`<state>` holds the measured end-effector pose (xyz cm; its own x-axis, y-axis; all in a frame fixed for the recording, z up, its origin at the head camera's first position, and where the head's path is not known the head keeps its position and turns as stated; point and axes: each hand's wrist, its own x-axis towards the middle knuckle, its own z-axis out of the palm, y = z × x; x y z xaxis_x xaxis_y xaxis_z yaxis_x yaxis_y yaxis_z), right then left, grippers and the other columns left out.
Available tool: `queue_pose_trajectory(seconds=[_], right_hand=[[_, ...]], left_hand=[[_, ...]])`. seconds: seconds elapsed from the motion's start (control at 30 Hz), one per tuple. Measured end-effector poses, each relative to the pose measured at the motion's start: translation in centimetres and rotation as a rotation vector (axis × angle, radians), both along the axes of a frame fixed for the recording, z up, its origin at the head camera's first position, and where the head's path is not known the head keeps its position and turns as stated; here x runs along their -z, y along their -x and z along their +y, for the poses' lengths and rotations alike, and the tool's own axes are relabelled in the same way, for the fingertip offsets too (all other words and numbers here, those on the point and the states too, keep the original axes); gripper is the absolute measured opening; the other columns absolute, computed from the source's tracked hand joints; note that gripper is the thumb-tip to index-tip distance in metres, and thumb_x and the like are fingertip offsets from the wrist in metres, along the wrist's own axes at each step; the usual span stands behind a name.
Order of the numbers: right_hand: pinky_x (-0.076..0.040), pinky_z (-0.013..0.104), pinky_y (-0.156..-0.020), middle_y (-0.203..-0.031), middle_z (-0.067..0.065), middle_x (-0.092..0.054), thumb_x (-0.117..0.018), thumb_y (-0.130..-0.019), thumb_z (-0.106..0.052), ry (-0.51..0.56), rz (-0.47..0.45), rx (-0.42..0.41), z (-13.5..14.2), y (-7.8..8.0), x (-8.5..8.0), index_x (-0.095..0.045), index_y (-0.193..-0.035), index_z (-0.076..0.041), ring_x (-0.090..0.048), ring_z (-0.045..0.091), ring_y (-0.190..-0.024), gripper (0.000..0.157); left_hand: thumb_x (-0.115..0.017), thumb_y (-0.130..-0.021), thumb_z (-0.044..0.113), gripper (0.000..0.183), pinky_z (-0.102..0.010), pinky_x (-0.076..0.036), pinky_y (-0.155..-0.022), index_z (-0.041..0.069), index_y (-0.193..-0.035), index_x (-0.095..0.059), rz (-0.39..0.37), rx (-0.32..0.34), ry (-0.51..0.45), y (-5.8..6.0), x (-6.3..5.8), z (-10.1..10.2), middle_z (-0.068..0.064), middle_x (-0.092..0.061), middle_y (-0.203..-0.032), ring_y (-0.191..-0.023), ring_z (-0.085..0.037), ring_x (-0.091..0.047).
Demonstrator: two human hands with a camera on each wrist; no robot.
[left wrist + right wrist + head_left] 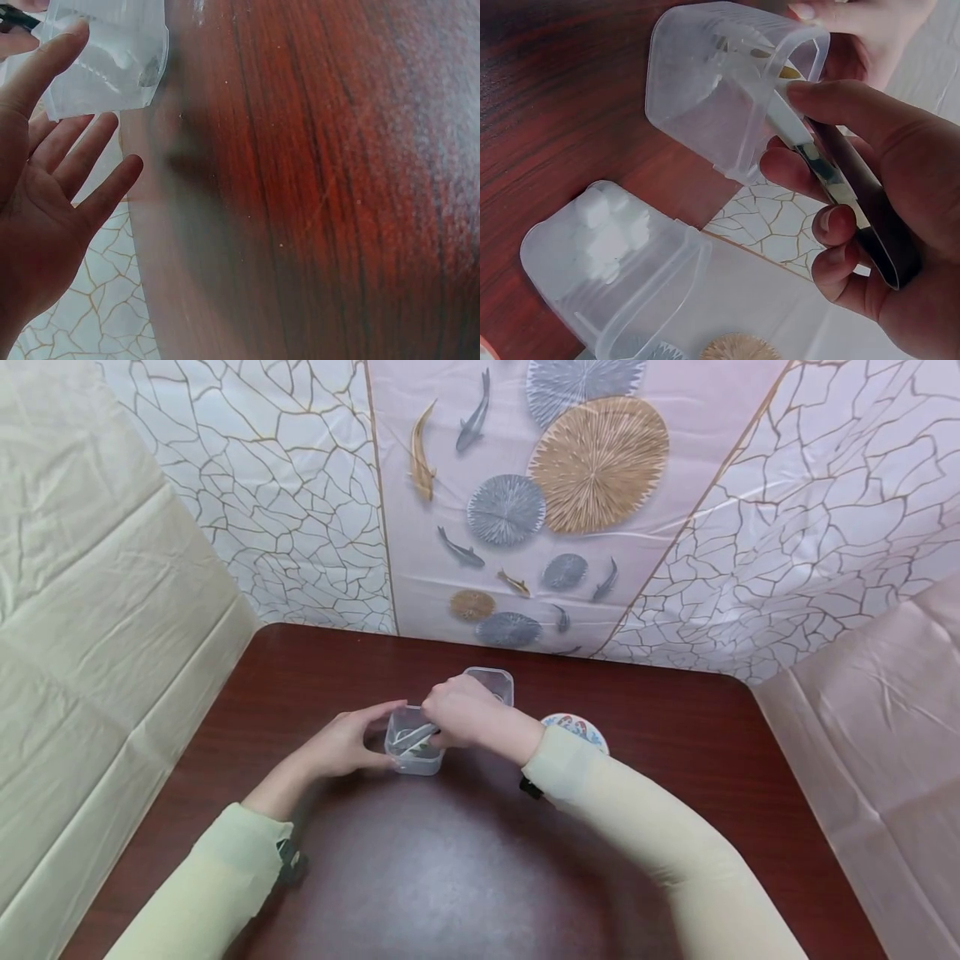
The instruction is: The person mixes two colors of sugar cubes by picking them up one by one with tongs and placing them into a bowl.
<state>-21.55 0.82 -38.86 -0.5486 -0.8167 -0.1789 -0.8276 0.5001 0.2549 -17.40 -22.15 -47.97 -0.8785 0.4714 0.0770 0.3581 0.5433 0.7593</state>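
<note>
My left hand [341, 743] holds a clear plastic container [418, 765], its thumb at the near side and a finger at the far rim. In the left wrist view the thumb [56, 60] lies against the wall while other fingers are spread. My right hand [468, 710] grips metal tongs [870, 199] between thumb and fingers. Their tips reach inside this container, where something small and yellowish shows near the rim in the right wrist view. Just beyond my right hand stands a second clear container [562, 255] with several white lumps [611, 236] in it.
A round plate or lid with a red and blue pattern [581, 725] lies right of the containers, partly behind my right forearm. The dark wooden table [450, 860] ends at a patterned cloth wall [315, 527] at the back.
</note>
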Motion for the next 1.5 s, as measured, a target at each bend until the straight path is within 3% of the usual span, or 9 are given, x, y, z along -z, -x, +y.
queue_pose_trajectory(seconds=[0.37,0.53,0.87,1.07,1.5], right_hand=[[-0.06,0.04,-0.074,-0.093,-0.003,-0.078,-0.08,-0.094,-0.045,-0.009,-0.015,0.053,0.0,1.0,0.3,-0.081,-0.092,-0.021,-0.073,0.021,-0.083,0.024],[-0.06,0.039,-0.074,-0.091,-0.003,-0.078,-0.082,-0.093,-0.043,0.021,0.004,0.025,0.2,0.9,0.3,-0.081,-0.091,-0.021,-0.074,0.021,-0.083,0.023],[-0.056,0.039,-0.069,-0.08,-0.008,-0.073,-0.082,-0.087,-0.031,0.178,0.077,-0.091,2.8,0.0,-0.5,-0.077,-0.082,-0.022,-0.071,0.019,-0.076,0.012],[-0.053,0.036,-0.058,-0.078,-0.01,-0.069,-0.083,-0.087,-0.029,0.283,0.129,-0.114,4.7,-0.6,-1.2,-0.075,-0.08,-0.022,-0.067,0.018,-0.078,0.013],[-0.051,0.036,-0.056,-0.075,-0.006,-0.063,-0.087,-0.084,-0.024,0.391,0.152,-0.172,8.9,-1.8,-3.1,-0.068,-0.079,-0.019,-0.063,0.015,-0.067,0.02]], left_hand=[[-0.096,-0.08,0.018,0.092,-0.056,-0.046,-0.116,0.005,-0.159,-0.049,-0.024,-0.012,0.021,0.1,-0.1,-0.1,-0.014,-0.068,-0.144,-0.135,-0.031,-0.064],[-0.096,-0.08,0.019,0.092,-0.056,-0.046,-0.115,0.004,-0.158,-0.05,-0.014,-0.012,0.024,0.1,-0.1,-0.1,-0.014,-0.069,-0.143,-0.134,-0.031,-0.064],[-0.097,-0.079,0.02,0.093,-0.055,-0.046,-0.115,0.005,-0.158,-0.05,0.014,-0.006,0.029,0.2,0.2,0.0,-0.013,-0.07,-0.141,-0.133,-0.03,-0.065],[-0.097,-0.079,0.019,0.094,-0.056,-0.045,-0.116,0.005,-0.159,-0.049,0.006,-0.008,0.023,0.1,0.2,0.0,-0.014,-0.07,-0.141,-0.133,-0.032,-0.065],[-0.097,-0.079,0.016,0.093,-0.056,-0.045,-0.116,0.005,-0.159,-0.049,0.012,-0.008,0.029,-0.1,0.1,-0.1,-0.015,-0.069,-0.142,-0.133,-0.032,-0.065]])
